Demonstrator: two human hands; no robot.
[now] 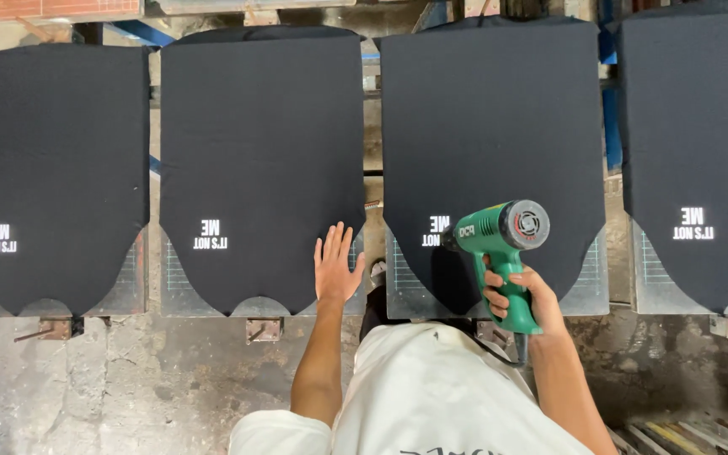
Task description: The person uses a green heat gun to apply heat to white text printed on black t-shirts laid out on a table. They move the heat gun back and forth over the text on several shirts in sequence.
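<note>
We count four black shirts stretched flat over four printing boards in a row, and each one carries a small white print near its lower end. The far-left shirt [52,168] and the far-right shirt [697,152] run off the edges of the view, so we see those two only in part. The second shirt [259,160] and the third shirt [490,143] lie whole before us, with a narrow gap between them where metal frame parts show.

Under the shirts, the gridded corners of the boards [608,282] stick out at the lower ends. Below them lies one stained concrete floor [128,379], and our white top fills the bottom middle of the view.

There is one green heat gun [503,244], held over the lower part of the third shirt, its nozzle pointing at the white print there and hiding part of it. Its round grey rear faces up toward us. A dark cord drops from the base of the handle.

Of our two hands, the right hand [520,299] is wrapped tight round the gun's handle, fingers curled closed on it. The left hand [336,265] lies flat, palm down, with fingers spread, on the lower right edge of the second shirt, holding nothing.
</note>
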